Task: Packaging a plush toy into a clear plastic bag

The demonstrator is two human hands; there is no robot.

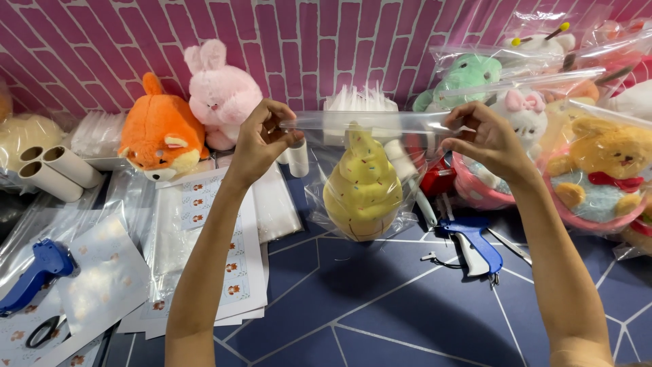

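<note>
Head view: both hands are raised above the middle of the desk (380,299), holding a clear plastic bag (363,170) by its top edge. The left hand (261,139) pinches the bag's left corner, fingers (288,136) closed on the strip; the right hand (489,139) pinches the right end the same way, fingers (462,129) curled tight on the plastic. The strip between them is stretched nearly level. Inside the bag hangs a yellow swirl-shaped plush with coloured sprinkles (363,187), sitting low in the bag, below and between the two sets of fingers and touching neither. The bag's bottom looks just clear of the desk.

Along the desk's far edge sit an orange fox plush (163,136) and a pink rabbit plush (221,92); bagged plush toys (598,170) crowd the far right corner. A blue tagging gun (475,245) lies on the desk to the right of the bag, another blue tagging gun (37,272) near the left edge beside sticker sheets (217,251), with cardboard tubes (51,170) further back.

As I judge it, the grip is only at the thin top edge, so the slick plastic could slip from one pinch and the weight of the plush would tip the bag sideways; uneven tension could also leave the top edge puckered or part open.
</note>
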